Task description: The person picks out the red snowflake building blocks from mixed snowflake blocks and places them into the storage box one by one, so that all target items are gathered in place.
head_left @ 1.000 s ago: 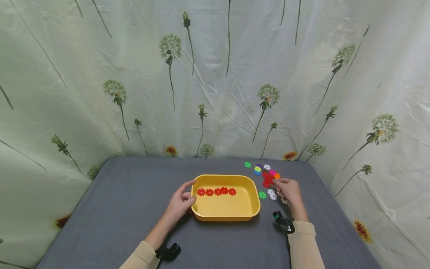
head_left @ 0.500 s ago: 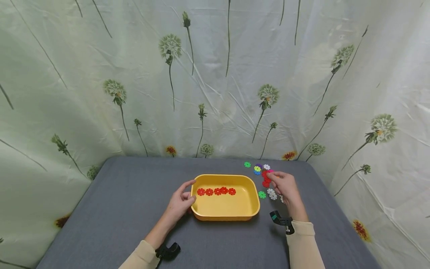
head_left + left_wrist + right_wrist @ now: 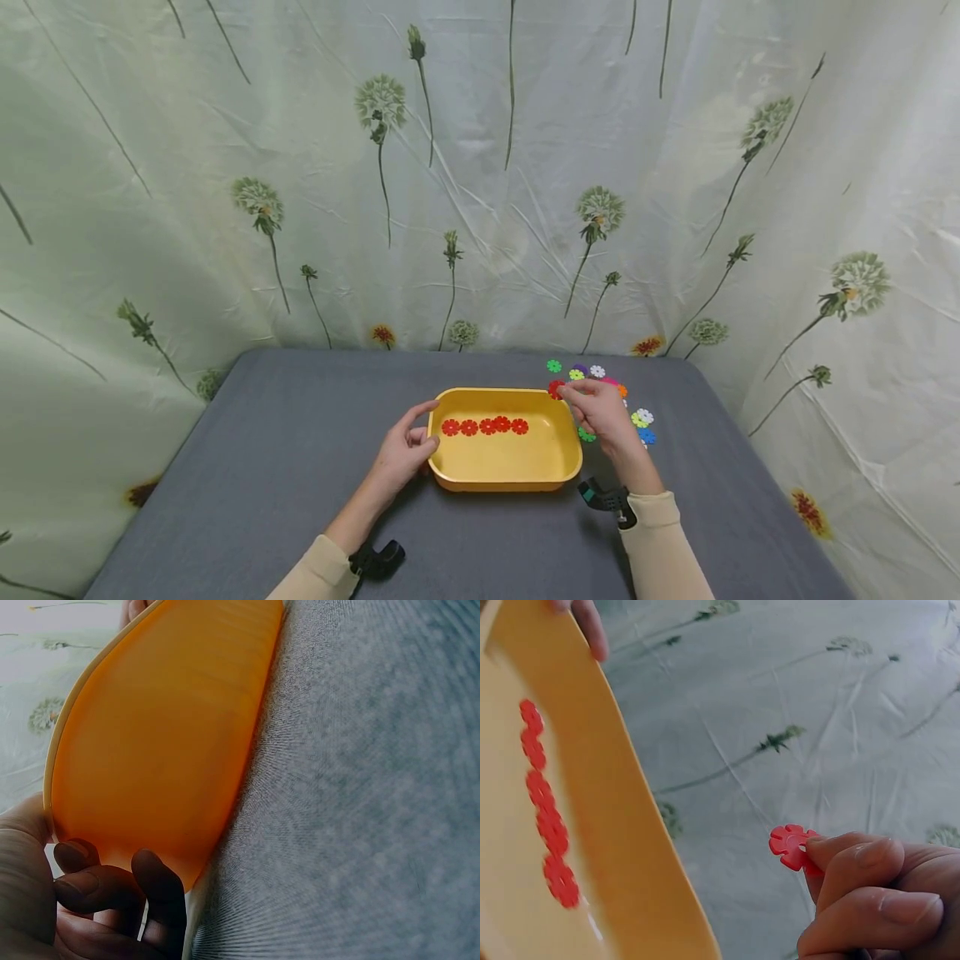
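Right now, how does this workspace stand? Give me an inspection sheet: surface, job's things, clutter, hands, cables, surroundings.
Surface: grey cloth-covered table.
Job's things: yellow plastic tub holding five red flower-shaped discs, roughly in a row.
Clutter: multicoloured flower-shaped discs loose on the table, mostly right of the tub, some partly hidden.
Left hand: grips the tub's left end.
Right hand: pinches a sixth red disc.
Cables: none clearly identifiable.
Surroundings: pale dandelion-print curtain behind the table.

Right grip pinching, left grip curled
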Motion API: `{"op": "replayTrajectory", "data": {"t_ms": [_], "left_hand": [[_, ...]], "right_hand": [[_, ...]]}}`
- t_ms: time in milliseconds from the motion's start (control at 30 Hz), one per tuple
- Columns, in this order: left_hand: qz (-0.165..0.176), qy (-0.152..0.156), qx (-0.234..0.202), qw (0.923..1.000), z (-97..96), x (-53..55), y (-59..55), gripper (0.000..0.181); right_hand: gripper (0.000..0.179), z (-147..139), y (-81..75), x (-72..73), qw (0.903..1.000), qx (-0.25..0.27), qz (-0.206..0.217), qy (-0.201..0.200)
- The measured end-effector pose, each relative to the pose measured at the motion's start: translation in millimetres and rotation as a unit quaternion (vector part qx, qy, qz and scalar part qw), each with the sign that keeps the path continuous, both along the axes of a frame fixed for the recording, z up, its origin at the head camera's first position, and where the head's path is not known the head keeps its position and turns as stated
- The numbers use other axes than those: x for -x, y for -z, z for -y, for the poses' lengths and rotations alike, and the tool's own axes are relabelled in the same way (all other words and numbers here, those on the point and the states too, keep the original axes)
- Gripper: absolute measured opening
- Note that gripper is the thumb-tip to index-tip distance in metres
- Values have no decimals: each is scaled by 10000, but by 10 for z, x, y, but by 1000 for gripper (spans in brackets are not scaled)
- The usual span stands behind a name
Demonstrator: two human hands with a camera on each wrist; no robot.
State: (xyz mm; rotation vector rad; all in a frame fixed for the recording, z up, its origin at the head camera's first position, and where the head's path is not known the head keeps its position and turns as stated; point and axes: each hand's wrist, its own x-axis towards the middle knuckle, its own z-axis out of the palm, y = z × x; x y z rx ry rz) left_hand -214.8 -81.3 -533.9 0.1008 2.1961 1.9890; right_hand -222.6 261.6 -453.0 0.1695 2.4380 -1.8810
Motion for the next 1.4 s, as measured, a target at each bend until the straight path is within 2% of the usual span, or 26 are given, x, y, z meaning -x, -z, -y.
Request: {"op": "replayTrajectory", "data": {"t_ms": [300, 600, 767, 933, 1100, 1400], "left_hand": [[-59, 18, -15, 10000, -3, -1, 9, 61], [-34, 48, -84, 9999, -5, -2, 7, 62], [36, 78, -159, 9998, 1, 0, -1, 62], [21, 89, -178, 9998, 7, 0, -10, 63], [35, 130, -192, 9997, 6, 11, -2, 63], [74, 104, -108, 9999, 1, -7, -16, 62]], "right_hand": [[32, 385, 32, 46, 9987, 300, 249, -321], [26, 831, 66, 87, 9946, 246, 412, -926], [30, 987, 106, 132, 9879, 240, 646, -1390], [32, 1126, 223, 195, 9797, 319, 963, -1728], [24, 1206, 333, 228, 9752, 286, 1220, -1826], [18, 1290, 426, 184, 9694, -202, 1423, -1989]]}}
